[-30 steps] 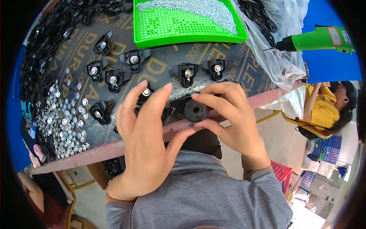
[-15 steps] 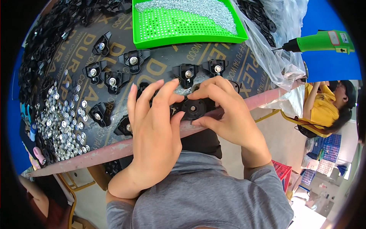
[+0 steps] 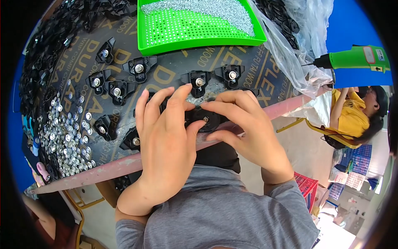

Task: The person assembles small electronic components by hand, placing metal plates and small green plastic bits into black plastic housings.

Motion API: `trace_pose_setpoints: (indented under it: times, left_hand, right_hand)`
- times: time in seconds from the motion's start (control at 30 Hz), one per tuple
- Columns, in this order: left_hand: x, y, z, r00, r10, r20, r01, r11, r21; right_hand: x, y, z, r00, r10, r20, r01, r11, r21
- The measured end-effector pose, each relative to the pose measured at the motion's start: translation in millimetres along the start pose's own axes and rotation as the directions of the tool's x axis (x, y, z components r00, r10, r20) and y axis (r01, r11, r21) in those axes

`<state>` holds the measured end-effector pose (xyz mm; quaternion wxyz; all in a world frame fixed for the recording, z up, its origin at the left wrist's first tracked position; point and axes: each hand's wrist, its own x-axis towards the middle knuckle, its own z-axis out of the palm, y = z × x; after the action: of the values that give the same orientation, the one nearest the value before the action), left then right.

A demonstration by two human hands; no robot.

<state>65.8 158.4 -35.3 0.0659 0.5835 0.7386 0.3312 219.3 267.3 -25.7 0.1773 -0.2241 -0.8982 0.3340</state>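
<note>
Black plastic bracket (image 3: 206,119) sits pinched between both hands at the surface (image 3: 248,70) edge. Left hand (image 3: 166,141) and right hand (image 3: 244,128) each grasp it.

A small-parts assembly workshop, seen from my seat.

I sit at a dark plywood counter (image 3: 257,79) edged in worn pink, strewn with black plastic brackets (image 3: 141,66), a heap of small silver metal caps (image 3: 66,137), and a green perforated tray (image 3: 199,29) of screws. A green power screwdriver (image 3: 352,60) hangs at my right, beside clear plastic bags, and another person (image 3: 352,114) sits working beyond, near stacked crates.
</note>
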Motion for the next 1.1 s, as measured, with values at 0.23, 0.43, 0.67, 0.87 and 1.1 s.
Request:
trace_pose_setpoints:
  times: [0.23,0.43,0.67,0.87,1.1]
  left_hand:
    - [6.5,1.4,-0.1,1.000,-0.015,0.024,0.016,1.000,-0.027]
    - [5.4,4.2,-2.9,1.000,-0.013,0.027,0.013,1.000,-0.006]
    - [-3.0,11.6,-17.1,1.000,0.031,0.001,-0.031,0.998,0.050]
    - [-15.5,16.3,-30.6,1.000,-0.004,0.007,0.004,0.999,0.044]
    - [-18.6,17.4,-35.2,1.000,0.013,0.007,-0.013,1.000,0.005]
  right_hand:
    - [-6.6,9.6,2.7,0.996,-0.061,-0.071,0.052,0.991,-0.126]
    - [-20.5,32.0,-47.9,0.434,-0.095,-0.896,-0.183,0.964,-0.191]
    - [30.8,188.3,-170.5,0.863,0.130,-0.488,-0.381,0.803,-0.459]
    - [71.9,237.4,-167.0,0.941,0.022,-0.339,-0.236,0.758,-0.608]
    - [76.0,256.3,-184.6,0.922,0.092,-0.375,-0.196,0.949,-0.248]
